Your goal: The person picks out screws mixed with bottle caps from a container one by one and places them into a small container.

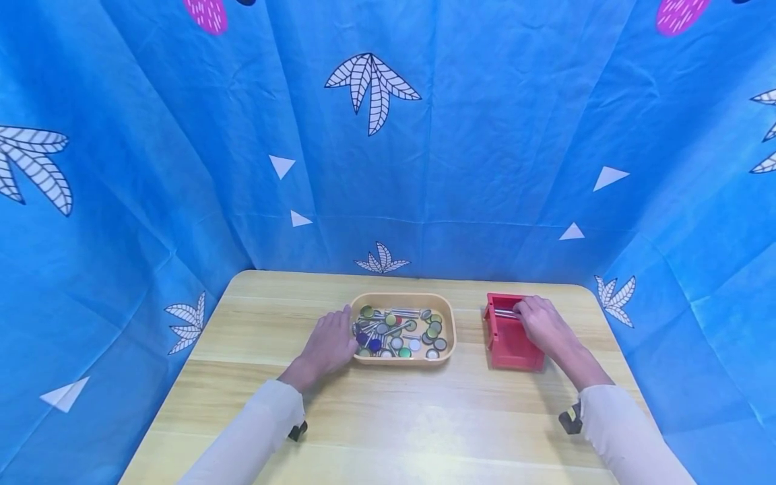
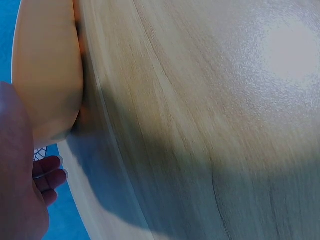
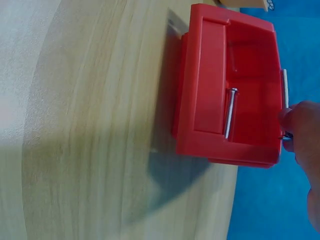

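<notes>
A beige tray (image 1: pixel 403 361) holds a mix of long metal nails (image 1: pixel 401 328) and round bottle caps (image 1: pixel 376 344) in several colours. My left hand (image 1: pixel 330 342) holds the tray's left end; in the left wrist view its fingertips (image 2: pixel 50 175) show beyond the tray's corner. Over the far right side of a red bin (image 1: pixel 516 362), my right hand (image 1: pixel 541 323) pinches silver nails (image 3: pixel 285 87) at the bin's rim. Another nail (image 3: pixel 230 113) lies inside the bin, behind its front lip. How many nails the hand holds is hidden by the fingers.
Both containers stand on a light wooden table (image 1: pixel 388 417), with a gap of bare wood between them. A blue patterned curtain (image 1: pixel 485 135) closes off the back and both sides. Dark wrist straps (image 1: pixel 570 419) sit at the sleeve cuffs.
</notes>
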### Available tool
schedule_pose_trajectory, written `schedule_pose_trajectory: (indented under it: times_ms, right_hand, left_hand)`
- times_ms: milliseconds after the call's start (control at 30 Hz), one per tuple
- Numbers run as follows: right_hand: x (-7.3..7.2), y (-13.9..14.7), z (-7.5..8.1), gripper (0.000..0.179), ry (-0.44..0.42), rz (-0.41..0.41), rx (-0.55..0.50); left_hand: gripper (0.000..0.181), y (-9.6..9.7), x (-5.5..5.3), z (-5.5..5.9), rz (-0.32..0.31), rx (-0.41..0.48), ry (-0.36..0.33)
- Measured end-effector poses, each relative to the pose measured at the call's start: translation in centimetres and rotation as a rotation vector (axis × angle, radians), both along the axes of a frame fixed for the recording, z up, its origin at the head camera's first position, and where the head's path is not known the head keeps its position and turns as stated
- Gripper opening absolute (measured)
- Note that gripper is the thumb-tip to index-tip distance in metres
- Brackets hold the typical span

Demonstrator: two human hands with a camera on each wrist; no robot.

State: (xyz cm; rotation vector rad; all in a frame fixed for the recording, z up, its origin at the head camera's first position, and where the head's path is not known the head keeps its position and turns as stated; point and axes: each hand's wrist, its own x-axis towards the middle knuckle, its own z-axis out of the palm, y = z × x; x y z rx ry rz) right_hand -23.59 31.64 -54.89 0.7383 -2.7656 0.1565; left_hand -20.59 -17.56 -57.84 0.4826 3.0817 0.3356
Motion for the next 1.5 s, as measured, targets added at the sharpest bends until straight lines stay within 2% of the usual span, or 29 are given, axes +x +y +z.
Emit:
schedule_pose_trajectory:
  times_ms: [200, 400, 533, 833, 1133, 1367, 1500]
  right_hand:
    - [-0.2, 0.1, -0.5, 0.023, 0.011, -0.011, 0.010]
    - [-0.3, 0.0, -1.0, 0.029, -0.009, -0.008, 0.023]
    - [-0.4, -0.3, -1.0, 0.032, -0.021, 0.001, 0.078]
    - [-0.6, -1.1, -0.9, 0.032, 0.031, 0.051, 0.238]
    - [-1.1, -2.0, -1.7, 0.024, -0.013, 0.031, 0.322]
    - [-1.4, -2.6, -2.7, 0.034, -0.008, 0.022, 0.389]
    - [-1.6, -2.8, -2.8, 0.037, -0.034, 0.013, 0.406]
  left_hand:
    - [0.080, -0.1, 0.0, 0.1, -0.004, 0.004, 0.026]
    - [0.082, 0.0, 0.0, 0.2, 0.006, -0.004, -0.009]
    - [0.083, 0.0, 0.0, 0.2, 0.014, -0.005, -0.020]
    - [0.083, -0.1, -0.1, 0.3, 0.017, -0.011, -0.011]
    - [0.084, 0.1, 0.0, 0.0, 0.024, 0.008, -0.019]
    - [0.082, 0.1, 0.1, 0.1, 0.012, 0.002, 0.006]
    - [0.080, 0.0, 0.2, 0.1, 0.005, 0.003, 0.019]
